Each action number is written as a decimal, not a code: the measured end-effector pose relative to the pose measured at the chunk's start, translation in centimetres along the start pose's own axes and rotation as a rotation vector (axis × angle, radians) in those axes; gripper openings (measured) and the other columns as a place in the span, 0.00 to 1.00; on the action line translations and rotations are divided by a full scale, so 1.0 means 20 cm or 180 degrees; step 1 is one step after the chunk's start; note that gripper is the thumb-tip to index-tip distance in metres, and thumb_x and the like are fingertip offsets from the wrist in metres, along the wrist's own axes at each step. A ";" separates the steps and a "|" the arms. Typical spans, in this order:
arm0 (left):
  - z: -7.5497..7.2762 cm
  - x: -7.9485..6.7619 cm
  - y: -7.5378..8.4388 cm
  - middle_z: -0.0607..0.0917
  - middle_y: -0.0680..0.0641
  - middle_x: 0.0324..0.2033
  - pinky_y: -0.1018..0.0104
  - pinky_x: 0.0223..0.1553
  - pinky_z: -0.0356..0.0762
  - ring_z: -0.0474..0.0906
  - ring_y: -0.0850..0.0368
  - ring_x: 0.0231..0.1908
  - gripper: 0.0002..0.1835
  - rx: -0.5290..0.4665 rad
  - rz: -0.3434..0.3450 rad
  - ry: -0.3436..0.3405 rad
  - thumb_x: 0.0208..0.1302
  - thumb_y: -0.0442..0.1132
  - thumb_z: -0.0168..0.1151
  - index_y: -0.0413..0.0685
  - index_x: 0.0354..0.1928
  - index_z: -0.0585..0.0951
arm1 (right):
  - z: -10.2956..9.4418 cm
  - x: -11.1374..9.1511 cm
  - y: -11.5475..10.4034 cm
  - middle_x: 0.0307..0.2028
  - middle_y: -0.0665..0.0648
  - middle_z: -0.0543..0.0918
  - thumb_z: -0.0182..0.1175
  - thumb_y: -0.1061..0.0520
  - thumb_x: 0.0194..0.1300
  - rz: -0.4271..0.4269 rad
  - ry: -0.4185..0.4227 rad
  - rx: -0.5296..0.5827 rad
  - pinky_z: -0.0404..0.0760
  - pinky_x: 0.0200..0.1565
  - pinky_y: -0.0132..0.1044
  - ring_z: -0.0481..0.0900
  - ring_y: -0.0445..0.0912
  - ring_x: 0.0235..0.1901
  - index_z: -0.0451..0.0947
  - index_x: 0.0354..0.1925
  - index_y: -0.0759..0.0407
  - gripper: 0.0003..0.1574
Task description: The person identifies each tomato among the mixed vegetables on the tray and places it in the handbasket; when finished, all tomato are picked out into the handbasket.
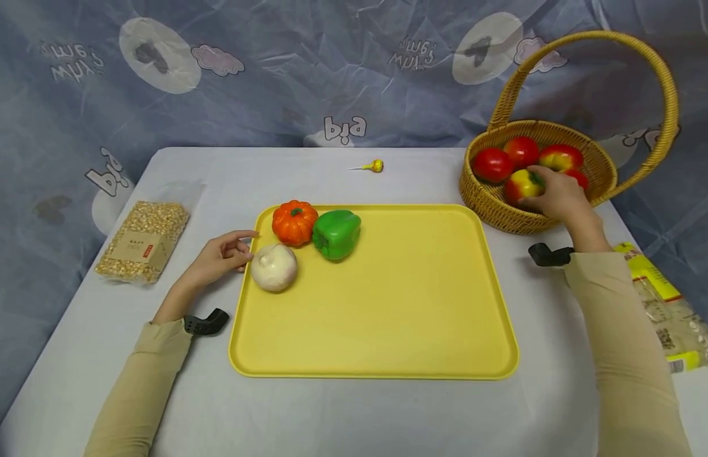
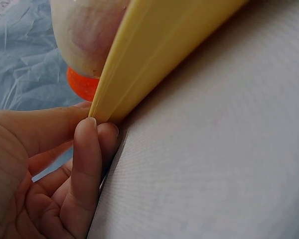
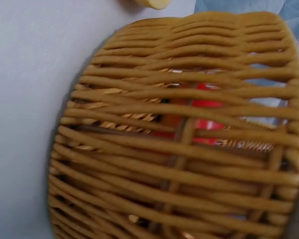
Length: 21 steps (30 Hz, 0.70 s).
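Note:
My right hand (image 1: 561,195) reaches into a wicker basket (image 1: 493,211) and grips a red-and-yellow apple (image 1: 524,186) with thumb and fingers. Several other apples, one of them a red apple (image 1: 492,165), lie around it. In the right wrist view the woven basket wall (image 3: 189,164) hides most of the hand's work. My left hand (image 1: 221,259) is at the left side of a yellow tray (image 1: 388,304), its fingertips pinching the rim in the left wrist view. Close beside it on the tray sit a whitish onion (image 1: 275,268), an orange pumpkin (image 1: 294,223) and a green bell pepper (image 1: 336,234).
A clear bag of corn kernels (image 1: 142,241) lies on the left of the white table (image 1: 354,416). Beyond the tray is a small yellow-handled pointed tool (image 1: 375,166). A yellow-and-clear package (image 1: 668,311) lies at the right, partly behind my sleeve. The basket handle (image 1: 668,95) arches high.

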<state>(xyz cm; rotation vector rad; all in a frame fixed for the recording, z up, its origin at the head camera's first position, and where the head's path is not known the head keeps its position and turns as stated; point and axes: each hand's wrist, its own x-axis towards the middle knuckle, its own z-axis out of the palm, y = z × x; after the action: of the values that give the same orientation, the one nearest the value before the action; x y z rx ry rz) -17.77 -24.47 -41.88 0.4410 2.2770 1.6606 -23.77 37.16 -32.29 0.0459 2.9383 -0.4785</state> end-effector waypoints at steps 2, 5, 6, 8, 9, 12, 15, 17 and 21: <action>0.00 0.00 0.00 0.77 0.56 0.30 0.75 0.28 0.79 0.76 0.69 0.25 0.26 0.0008 -0.0016 0.0004 0.65 0.31 0.55 0.29 0.64 0.64 | -0.01 -0.01 -0.01 0.60 0.81 0.60 0.56 0.49 0.64 0.0023 -0.0072 -0.0045 0.57 0.57 0.73 0.57 0.75 0.56 0.46 0.72 0.62 0.47; -0.01 0.00 0.00 0.77 0.56 0.30 0.75 0.28 0.79 0.76 0.69 0.26 0.26 0.0052 -0.0051 -0.0007 0.65 0.32 0.55 0.30 0.64 0.64 | -0.03 -0.05 -0.04 0.61 0.81 0.57 0.55 0.48 0.64 0.0055 -0.0175 -0.0132 0.56 0.57 0.74 0.55 0.76 0.57 0.44 0.72 0.63 0.48; -0.01 0.01 0.00 0.77 0.56 0.30 0.75 0.29 0.79 0.76 0.69 0.26 0.26 0.0076 -0.0068 -0.0016 0.65 0.32 0.56 0.31 0.64 0.64 | -0.03 -0.06 -0.05 0.62 0.81 0.56 0.55 0.48 0.64 0.0067 -0.0183 -0.0144 0.55 0.57 0.74 0.54 0.76 0.57 0.44 0.72 0.63 0.48; -0.02 0.01 0.01 0.77 0.55 0.31 0.74 0.29 0.80 0.76 0.69 0.26 0.26 0.0142 -0.0081 -0.0049 0.66 0.32 0.55 0.31 0.64 0.64 | -0.05 -0.09 -0.06 0.62 0.82 0.56 0.55 0.49 0.64 0.0048 -0.0125 -0.0147 0.54 0.57 0.74 0.52 0.76 0.58 0.45 0.72 0.64 0.47; -0.03 0.01 0.01 0.77 0.53 0.31 0.74 0.29 0.80 0.76 0.68 0.26 0.26 0.0172 -0.0081 -0.0074 0.66 0.32 0.54 0.31 0.64 0.64 | -0.05 -0.11 -0.08 0.62 0.82 0.56 0.55 0.50 0.65 0.0040 -0.0059 -0.0131 0.54 0.57 0.74 0.53 0.76 0.58 0.45 0.71 0.64 0.46; -0.05 0.01 0.04 0.78 0.45 0.35 0.72 0.30 0.81 0.77 0.67 0.27 0.23 0.0363 -0.0080 -0.0136 0.69 0.31 0.50 0.32 0.64 0.64 | -0.06 -0.16 -0.11 0.62 0.80 0.58 0.53 0.52 0.65 -0.0085 0.0277 -0.0029 0.54 0.59 0.73 0.54 0.75 0.59 0.51 0.70 0.66 0.41; -0.07 -0.01 0.09 0.77 0.37 0.38 0.71 0.30 0.82 0.79 0.63 0.28 0.21 0.0809 -0.0014 -0.0062 0.71 0.30 0.45 0.33 0.64 0.65 | -0.06 -0.21 -0.15 0.63 0.77 0.60 0.52 0.54 0.67 -0.0268 0.0637 0.0130 0.56 0.60 0.70 0.57 0.73 0.60 0.55 0.69 0.66 0.37; -0.09 -0.03 0.15 0.78 0.35 0.39 0.70 0.31 0.81 0.79 0.58 0.30 0.20 0.1311 0.0063 0.0096 0.71 0.31 0.43 0.35 0.63 0.67 | -0.05 -0.25 -0.18 0.63 0.75 0.63 0.52 0.55 0.67 -0.0459 0.0876 0.0253 0.56 0.61 0.69 0.59 0.71 0.60 0.58 0.67 0.66 0.35; -0.10 -0.06 0.28 0.79 0.35 0.44 0.57 0.38 0.78 0.78 0.46 0.39 0.19 0.2194 0.0272 0.0446 0.71 0.32 0.45 0.37 0.62 0.70 | -0.01 -0.31 -0.25 0.62 0.73 0.67 0.53 0.57 0.66 -0.0817 0.1177 0.0365 0.59 0.62 0.66 0.62 0.68 0.60 0.61 0.67 0.63 0.33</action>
<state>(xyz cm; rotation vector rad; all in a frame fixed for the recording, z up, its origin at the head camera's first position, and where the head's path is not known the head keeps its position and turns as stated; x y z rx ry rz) -17.16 -25.14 -35.88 0.5814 2.9396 0.9088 -18.05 32.38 -29.47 -0.2595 3.2916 -0.7482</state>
